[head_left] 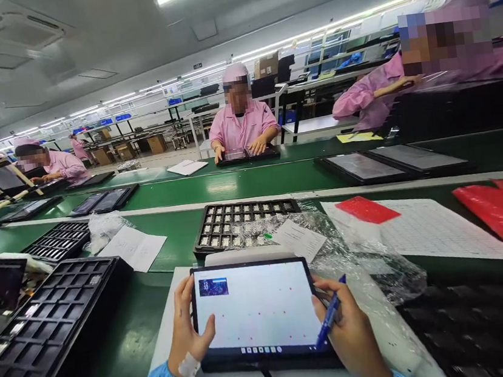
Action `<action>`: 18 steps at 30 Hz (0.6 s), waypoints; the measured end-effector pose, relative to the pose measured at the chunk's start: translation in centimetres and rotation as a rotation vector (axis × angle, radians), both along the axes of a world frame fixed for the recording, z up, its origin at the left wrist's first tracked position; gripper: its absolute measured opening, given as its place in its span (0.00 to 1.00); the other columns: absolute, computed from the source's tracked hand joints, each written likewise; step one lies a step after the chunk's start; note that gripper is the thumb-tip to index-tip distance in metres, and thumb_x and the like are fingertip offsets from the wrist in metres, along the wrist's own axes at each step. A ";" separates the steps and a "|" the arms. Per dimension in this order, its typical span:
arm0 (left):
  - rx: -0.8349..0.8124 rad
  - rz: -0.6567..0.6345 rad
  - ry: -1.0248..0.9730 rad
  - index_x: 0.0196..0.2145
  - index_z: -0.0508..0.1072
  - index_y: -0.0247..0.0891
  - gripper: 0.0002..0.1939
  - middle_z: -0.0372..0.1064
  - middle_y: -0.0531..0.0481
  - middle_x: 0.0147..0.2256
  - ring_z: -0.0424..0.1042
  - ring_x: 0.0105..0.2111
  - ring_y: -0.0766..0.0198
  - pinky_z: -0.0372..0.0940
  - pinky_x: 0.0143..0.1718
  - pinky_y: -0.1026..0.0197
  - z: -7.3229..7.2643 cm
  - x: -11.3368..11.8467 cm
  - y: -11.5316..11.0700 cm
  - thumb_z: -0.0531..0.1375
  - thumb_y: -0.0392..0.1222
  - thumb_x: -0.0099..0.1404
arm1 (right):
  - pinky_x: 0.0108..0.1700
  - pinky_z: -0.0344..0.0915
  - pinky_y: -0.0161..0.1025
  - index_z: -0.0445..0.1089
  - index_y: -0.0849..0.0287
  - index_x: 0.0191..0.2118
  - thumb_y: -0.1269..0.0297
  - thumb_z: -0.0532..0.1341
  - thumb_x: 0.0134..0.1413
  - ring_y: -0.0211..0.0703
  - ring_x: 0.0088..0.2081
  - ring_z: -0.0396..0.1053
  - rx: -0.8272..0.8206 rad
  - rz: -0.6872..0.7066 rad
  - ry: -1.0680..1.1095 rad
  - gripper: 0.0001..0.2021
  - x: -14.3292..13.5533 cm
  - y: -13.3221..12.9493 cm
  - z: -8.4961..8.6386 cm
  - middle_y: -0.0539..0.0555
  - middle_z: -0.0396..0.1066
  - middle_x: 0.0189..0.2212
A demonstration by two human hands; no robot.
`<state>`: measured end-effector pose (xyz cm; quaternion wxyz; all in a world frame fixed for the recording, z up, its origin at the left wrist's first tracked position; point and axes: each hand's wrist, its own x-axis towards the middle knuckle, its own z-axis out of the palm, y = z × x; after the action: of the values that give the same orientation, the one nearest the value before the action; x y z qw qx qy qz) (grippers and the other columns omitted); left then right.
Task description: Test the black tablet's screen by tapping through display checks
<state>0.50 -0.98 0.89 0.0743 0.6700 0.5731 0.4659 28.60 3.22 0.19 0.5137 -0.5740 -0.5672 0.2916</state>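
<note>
The left hand (187, 334) grasps the tablet (257, 310); the right hand (349, 332) grasps it and a pen (331, 316). The pen tip may scratch the screen.

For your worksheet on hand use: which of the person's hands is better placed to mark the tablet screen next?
Probably the right hand: it holds the blue pen at the tablet; the left hand grips the edge.

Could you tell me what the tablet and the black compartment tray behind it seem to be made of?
Tablet: glossy glass front, lit white, in a dark, probably plastic, frame. Black compartment tray: apparently thin moulded plastic, matte, with a grid of small pockets.
</note>
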 end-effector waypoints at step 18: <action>-0.072 0.112 -0.123 0.53 0.70 0.40 0.26 0.59 0.39 0.53 0.62 0.54 0.49 0.62 0.53 0.46 0.2 -0.4 0.3 0.44 0.58 0.70 | 0.37 0.74 0.49 0.64 0.53 0.37 0.47 0.55 0.46 0.60 0.40 0.77 -0.042 -0.033 -0.030 0.17 0.4 0.1 -0.4 0.63 0.78 0.40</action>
<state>0.10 -0.68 1.09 0.1070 0.6039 0.6205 0.4888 28.95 3.34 -0.22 0.4976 -0.5982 -0.5591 0.2863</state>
